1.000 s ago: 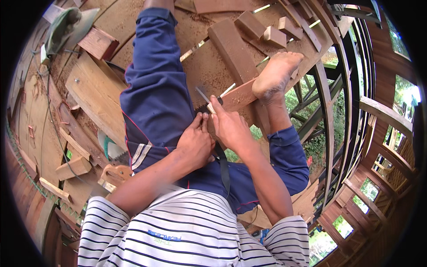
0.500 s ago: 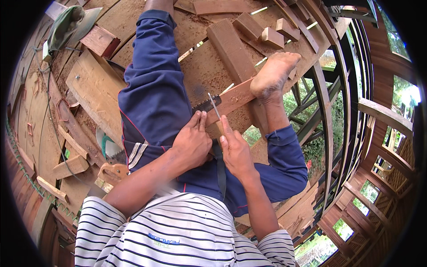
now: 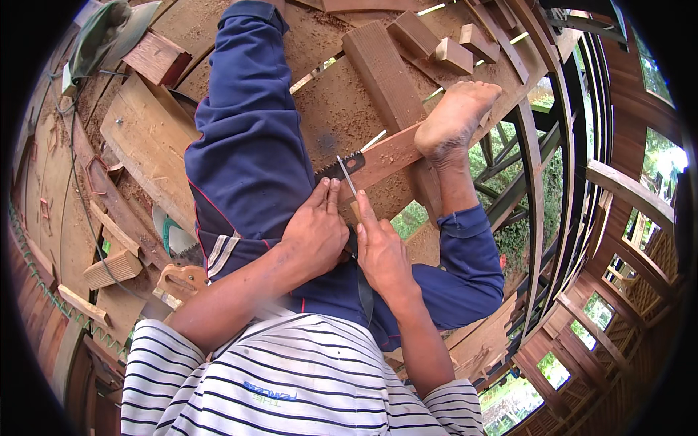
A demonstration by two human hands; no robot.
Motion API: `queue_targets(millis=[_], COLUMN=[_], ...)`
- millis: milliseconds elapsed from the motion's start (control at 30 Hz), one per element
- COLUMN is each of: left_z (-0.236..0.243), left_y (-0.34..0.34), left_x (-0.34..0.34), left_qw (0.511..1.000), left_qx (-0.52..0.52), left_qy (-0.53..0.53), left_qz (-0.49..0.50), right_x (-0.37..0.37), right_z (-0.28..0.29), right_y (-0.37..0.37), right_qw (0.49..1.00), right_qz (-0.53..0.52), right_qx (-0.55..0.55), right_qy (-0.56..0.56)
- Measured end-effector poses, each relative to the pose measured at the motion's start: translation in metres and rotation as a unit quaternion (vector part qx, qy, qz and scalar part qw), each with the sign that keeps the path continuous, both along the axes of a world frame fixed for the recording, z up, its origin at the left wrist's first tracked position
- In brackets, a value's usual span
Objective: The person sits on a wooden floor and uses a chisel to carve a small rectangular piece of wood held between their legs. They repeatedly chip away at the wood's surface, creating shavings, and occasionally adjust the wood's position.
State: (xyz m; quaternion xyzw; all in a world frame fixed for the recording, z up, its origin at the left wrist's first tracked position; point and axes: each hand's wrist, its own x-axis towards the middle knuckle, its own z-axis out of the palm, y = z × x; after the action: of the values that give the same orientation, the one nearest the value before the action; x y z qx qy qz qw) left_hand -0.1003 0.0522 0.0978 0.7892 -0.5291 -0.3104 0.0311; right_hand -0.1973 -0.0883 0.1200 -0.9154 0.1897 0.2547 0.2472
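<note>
A dark saw blade, toothed and with a hole near its end, lies over a reddish-brown board. My left hand is closed on the blade, its fingers pressed at the near part; the rest of the blade is hidden under the hand. In my right hand is a thin metal file, the index finger stretched along its handle. The file crosses the blade's toothed edge. My bare foot rests on the far end of the board.
A handsaw with a wooden handle lies left of my thigh. Wood offcuts and a thick beam sit ahead. A cap and a cable are at the left. Open gaps and a metal frame are on the right.
The file and my right hand have shifted slightly left against the blade. The blade's end shows a little more. My left hand has stayed nearly in place; the view has tilted slightly.
</note>
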Motion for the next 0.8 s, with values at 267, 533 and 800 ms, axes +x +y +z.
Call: queue_targets(millis=[267,533,800], left_z=[-0.007,-0.010,-0.006], left_y=[0.002,0.003,0.001], left_x=[0.010,-0.004,-0.003], left_qw=[0.999,0.999,0.999], left_qx=[-0.019,-0.009,-0.007], left_qy=[0.031,-0.051,-0.031], left_qz=[-0.006,-0.017,-0.010], right_x=[0.070,0.018,-0.017], right_z=[-0.006,0.005,-0.006], right_y=[-0.009,-0.011,-0.011], right_qw=[0.999,0.989,0.993], right_qz=[0.017,0.004,-0.002], right_qx=[0.000,0.043,0.041], right_qy=[-0.033,-0.142,-0.107])
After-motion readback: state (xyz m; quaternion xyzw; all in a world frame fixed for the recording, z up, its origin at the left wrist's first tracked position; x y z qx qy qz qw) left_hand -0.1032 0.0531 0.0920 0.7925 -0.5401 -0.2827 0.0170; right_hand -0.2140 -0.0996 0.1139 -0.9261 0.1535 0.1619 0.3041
